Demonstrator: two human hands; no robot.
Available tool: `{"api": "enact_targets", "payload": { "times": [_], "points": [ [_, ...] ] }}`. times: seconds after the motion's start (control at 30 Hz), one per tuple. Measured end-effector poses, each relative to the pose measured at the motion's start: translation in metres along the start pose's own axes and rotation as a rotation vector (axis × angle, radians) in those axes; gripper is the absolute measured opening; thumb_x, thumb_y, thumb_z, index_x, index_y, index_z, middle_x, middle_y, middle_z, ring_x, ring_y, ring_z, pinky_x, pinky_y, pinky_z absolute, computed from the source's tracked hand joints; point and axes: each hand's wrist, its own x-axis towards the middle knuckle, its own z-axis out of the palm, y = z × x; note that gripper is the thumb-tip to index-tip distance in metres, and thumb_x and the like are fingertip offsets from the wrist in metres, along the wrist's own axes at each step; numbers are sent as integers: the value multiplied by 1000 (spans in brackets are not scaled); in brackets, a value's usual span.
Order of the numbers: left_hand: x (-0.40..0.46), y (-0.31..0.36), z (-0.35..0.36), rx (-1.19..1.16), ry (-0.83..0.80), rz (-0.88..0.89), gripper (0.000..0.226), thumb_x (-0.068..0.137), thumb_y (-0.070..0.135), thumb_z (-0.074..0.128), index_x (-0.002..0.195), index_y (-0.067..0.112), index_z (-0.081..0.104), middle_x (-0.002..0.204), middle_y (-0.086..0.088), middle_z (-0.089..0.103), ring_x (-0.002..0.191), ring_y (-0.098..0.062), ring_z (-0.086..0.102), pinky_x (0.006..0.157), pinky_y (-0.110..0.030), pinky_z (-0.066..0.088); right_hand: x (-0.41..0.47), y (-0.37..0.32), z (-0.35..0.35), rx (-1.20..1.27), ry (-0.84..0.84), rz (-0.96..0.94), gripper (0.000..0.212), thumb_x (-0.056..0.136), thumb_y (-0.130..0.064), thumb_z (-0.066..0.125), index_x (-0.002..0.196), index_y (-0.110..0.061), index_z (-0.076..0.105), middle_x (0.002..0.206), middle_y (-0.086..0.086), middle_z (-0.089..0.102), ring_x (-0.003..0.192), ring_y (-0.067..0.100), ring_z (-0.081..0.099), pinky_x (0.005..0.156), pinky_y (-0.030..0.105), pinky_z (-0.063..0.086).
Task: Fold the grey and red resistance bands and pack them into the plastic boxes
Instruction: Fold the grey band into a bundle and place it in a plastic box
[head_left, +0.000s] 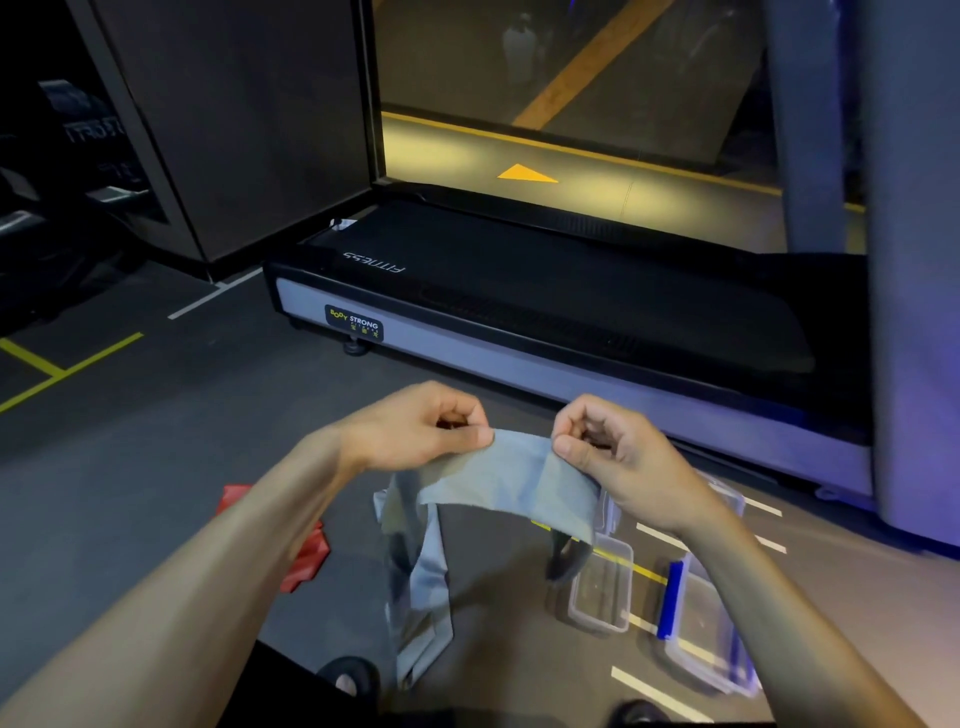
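Note:
A wide grey resistance band (498, 480) is held up in front of me. My left hand (415, 426) pinches its top edge on the left, and my right hand (613, 452) pinches the top edge on the right. The rest of the band hangs down in loose folds toward the floor. A red resistance band (306, 556) lies on the floor at the left, partly hidden behind my left forearm. On the floor at the right stand a clear plastic box (602, 592) without a lid and a clear box with blue clips (701, 623).
A black and grey treadmill (519, 312) lies across the floor just ahead. A grey pillar (914, 312) rises at the right. The dark floor carries yellow and white lines. My shoes (348, 675) show at the bottom edge.

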Motion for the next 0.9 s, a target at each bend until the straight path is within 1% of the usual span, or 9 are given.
{"api": "enact_targets", "payload": {
  "times": [0.07, 0.17, 0.27, 0.37, 0.47, 0.6, 0.77, 0.83, 0.9],
  "points": [
    [0, 2, 0, -97, -3, 15, 19, 101, 22, 63, 83, 21, 69, 76, 8, 66, 72, -9, 53, 68, -22, 40, -1, 1, 1, -52, -7, 2, 7, 100, -20, 63, 94, -16, 62, 87, 13, 62, 80, 33, 57, 75, 51, 49],
    [2, 6, 1, -53, 56, -13, 19, 100, 18, 64, 81, 14, 69, 68, 9, 61, 64, -6, 49, 60, -20, 38, -1, 2, 3, -50, 3, -18, 6, 100, -21, 62, 95, -17, 61, 87, 14, 61, 82, 38, 56, 75, 58, 47],
    [3, 8, 4, 81, 115, -35, 18, 97, 19, 64, 80, 15, 68, 61, 14, 57, 57, -5, 45, 54, -16, 36, -2, 2, 3, -62, 8, -24, 6, 101, -17, 62, 96, -18, 61, 86, 13, 62, 82, 39, 57, 75, 58, 47],
    [4, 8, 2, 96, 142, -13, 16, 95, 19, 64, 79, 19, 69, 65, 15, 60, 59, -5, 46, 59, -22, 38, -3, 2, 3, -74, 25, -23, 6, 101, -15, 63, 96, -18, 61, 86, 12, 62, 82, 36, 58, 76, 56, 47],
    [5, 9, 2, 195, 165, -35, 17, 94, 22, 66, 78, 24, 70, 62, 20, 61, 56, 2, 48, 62, -21, 39, -2, 1, 5, -88, 35, -31, 6, 100, -14, 63, 96, -18, 61, 86, 10, 63, 81, 32, 59, 75, 53, 48],
    [6, 9, 0, 35, 100, -38, 19, 98, 20, 65, 82, 13, 69, 67, 11, 57, 62, -5, 47, 59, -21, 36, -2, 2, 6, -94, 56, -26, 8, 100, -13, 64, 95, -18, 62, 85, 12, 63, 81, 32, 58, 74, 54, 47],
    [4, 8, -1, -94, 49, -6, 21, 100, 20, 65, 80, 16, 67, 71, 2, 59, 67, -14, 47, 58, -23, 35, -1, 3, 6, -77, 83, -28, 8, 100, -11, 64, 95, -17, 61, 85, 15, 62, 81, 34, 58, 74, 54, 47],
    [4, 5, -3, -105, 49, 3, 20, 100, 23, 65, 81, 18, 68, 74, 1, 61, 70, -14, 49, 62, -26, 38, -2, 2, 6, -53, 102, -27, 7, 99, -10, 64, 96, -16, 62, 85, 15, 62, 80, 33, 58, 72, 49, 48],
    [6, -1, -2, 21, 80, -8, 20, 100, 29, 65, 82, 20, 67, 74, 2, 61, 69, -13, 50, 66, -32, 41, -2, -1, 8, -14, 127, -31, 6, 99, -9, 65, 95, -14, 63, 81, 12, 62, 77, 30, 58, 69, 39, 49]
  ]
}}
